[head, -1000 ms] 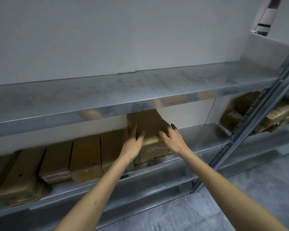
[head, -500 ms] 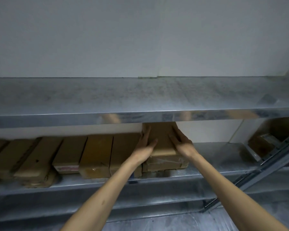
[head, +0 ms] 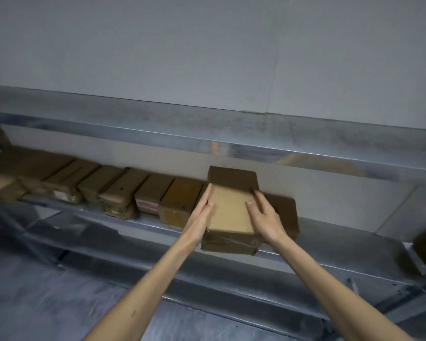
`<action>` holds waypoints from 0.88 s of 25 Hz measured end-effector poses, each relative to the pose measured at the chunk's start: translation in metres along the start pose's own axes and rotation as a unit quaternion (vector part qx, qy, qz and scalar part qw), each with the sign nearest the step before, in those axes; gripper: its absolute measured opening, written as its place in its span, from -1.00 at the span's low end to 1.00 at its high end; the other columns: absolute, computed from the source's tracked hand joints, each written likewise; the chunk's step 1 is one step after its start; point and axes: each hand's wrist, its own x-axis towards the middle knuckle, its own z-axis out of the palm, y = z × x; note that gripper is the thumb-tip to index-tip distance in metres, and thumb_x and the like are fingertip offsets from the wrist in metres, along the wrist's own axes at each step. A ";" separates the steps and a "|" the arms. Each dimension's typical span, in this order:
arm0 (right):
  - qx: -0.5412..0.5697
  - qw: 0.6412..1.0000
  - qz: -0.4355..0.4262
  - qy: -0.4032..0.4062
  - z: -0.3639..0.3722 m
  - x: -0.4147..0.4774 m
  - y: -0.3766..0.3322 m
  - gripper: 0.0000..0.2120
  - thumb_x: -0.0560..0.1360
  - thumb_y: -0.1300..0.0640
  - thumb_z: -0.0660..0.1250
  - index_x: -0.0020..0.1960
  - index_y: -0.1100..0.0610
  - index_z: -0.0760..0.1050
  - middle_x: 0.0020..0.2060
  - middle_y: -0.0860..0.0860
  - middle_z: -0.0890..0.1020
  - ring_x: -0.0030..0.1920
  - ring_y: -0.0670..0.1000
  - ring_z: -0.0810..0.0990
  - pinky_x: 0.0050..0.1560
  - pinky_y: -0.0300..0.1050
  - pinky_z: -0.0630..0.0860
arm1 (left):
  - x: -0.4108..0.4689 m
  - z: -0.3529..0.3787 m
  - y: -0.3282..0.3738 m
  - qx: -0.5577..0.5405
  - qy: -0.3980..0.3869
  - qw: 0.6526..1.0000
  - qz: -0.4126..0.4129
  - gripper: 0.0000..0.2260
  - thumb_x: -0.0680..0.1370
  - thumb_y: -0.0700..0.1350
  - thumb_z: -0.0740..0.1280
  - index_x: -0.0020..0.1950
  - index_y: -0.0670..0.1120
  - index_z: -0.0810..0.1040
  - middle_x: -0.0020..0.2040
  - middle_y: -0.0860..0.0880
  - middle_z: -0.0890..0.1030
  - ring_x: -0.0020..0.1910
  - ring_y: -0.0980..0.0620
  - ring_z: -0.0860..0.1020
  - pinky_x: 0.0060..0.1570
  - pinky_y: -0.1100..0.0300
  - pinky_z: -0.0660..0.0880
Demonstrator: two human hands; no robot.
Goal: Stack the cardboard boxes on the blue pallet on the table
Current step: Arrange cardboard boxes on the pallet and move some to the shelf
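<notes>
A flat cardboard box point(head: 229, 212) lies on the lower metal shelf point(head: 330, 244), its near end sticking out past the shelf's front edge. My left hand point(head: 199, 217) holds its left side, fingers along the edge and thumb on top. My right hand point(head: 266, 217) holds its right side, thumb on top and fingers over the edge. Another brown box point(head: 287, 215) sits just right of it, partly hidden by my right hand. The blue pallet and the table are out of view.
A row of several more cardboard boxes point(head: 180, 200) fills the lower shelf to the left. The upper metal shelf point(head: 305, 156) overhangs close above the boxes. A grey wall point(head: 207, 57) stands behind, and grey floor point(head: 35, 303) lies below.
Both hands have closed on the box's sides and drawn it toward me, so its near end now overhangs the shelf edge. My view has swung to the left.
</notes>
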 end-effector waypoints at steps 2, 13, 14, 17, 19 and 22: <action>0.011 0.999 -0.037 -0.032 0.023 -0.011 -0.018 -0.51 0.66 -0.03 0.16 0.57 -0.07 0.20 0.51 -0.05 0.32 0.48 0.03 0.31 0.49 0.01 0.25 | -0.027 -0.024 0.002 -0.008 0.034 0.999 0.009 -0.60 0.71 0.04 0.05 0.53 0.32 0.12 0.51 0.39 0.19 0.54 0.24 0.14 0.47 0.31 0.17; 0.031 0.960 -0.122 -0.249 0.215 -0.053 -0.125 -0.54 0.65 -0.08 0.18 0.53 -0.16 0.24 0.49 -0.10 0.34 0.43 -0.02 0.33 0.39 -0.06 0.30 | -0.177 -0.197 -0.006 0.082 0.273 0.958 0.015 -0.46 0.58 0.35 -0.03 0.54 0.39 -0.09 0.59 0.29 -0.09 0.58 0.22 -0.12 0.57 -0.12 -0.09; 0.027 0.954 -0.139 -0.265 0.240 -0.060 -0.135 -0.54 0.65 -0.06 0.19 0.53 -0.14 0.26 0.49 -0.09 0.35 0.43 -0.04 0.33 0.38 -0.10 0.28 | -0.191 -0.216 -0.008 0.076 0.295 0.952 0.016 -0.47 0.58 0.35 -0.03 0.53 0.39 -0.10 0.59 0.29 -0.09 0.57 0.25 -0.11 0.58 -0.10 -0.08; 0.014 0.935 -0.184 -0.303 0.319 -0.086 -0.165 -0.55 0.65 0.00 0.20 0.53 -0.06 0.29 0.48 -0.08 0.37 0.38 -0.13 0.34 0.30 -0.27 0.23 | -0.237 -0.276 -0.012 0.059 0.353 0.934 0.005 -0.50 0.58 0.31 0.05 0.50 0.42 0.00 0.59 0.28 -0.02 0.56 0.27 -0.05 0.58 -0.07 -0.04; -0.011 0.921 -0.210 -0.326 0.365 -0.102 -0.184 -0.55 0.66 0.00 0.17 0.54 -0.08 0.25 0.49 -0.07 0.36 0.43 -0.07 0.33 0.31 -0.24 0.23 | -0.264 -0.312 -0.016 0.042 0.400 0.915 0.010 -0.56 0.58 0.23 0.12 0.46 0.44 0.16 0.59 0.24 0.07 0.56 0.25 0.02 0.57 -0.07 0.01; -0.018 0.905 -0.223 -0.361 0.443 -0.133 -0.218 -0.54 0.66 -0.08 0.14 0.55 -0.18 0.21 0.48 -0.10 0.36 0.46 0.00 0.33 0.39 -0.05 0.28 | -0.308 -0.375 -0.021 0.024 0.475 0.879 0.024 -0.61 0.55 0.15 0.17 0.39 0.39 0.38 0.55 0.17 0.24 0.54 0.19 0.14 0.54 -0.09 0.10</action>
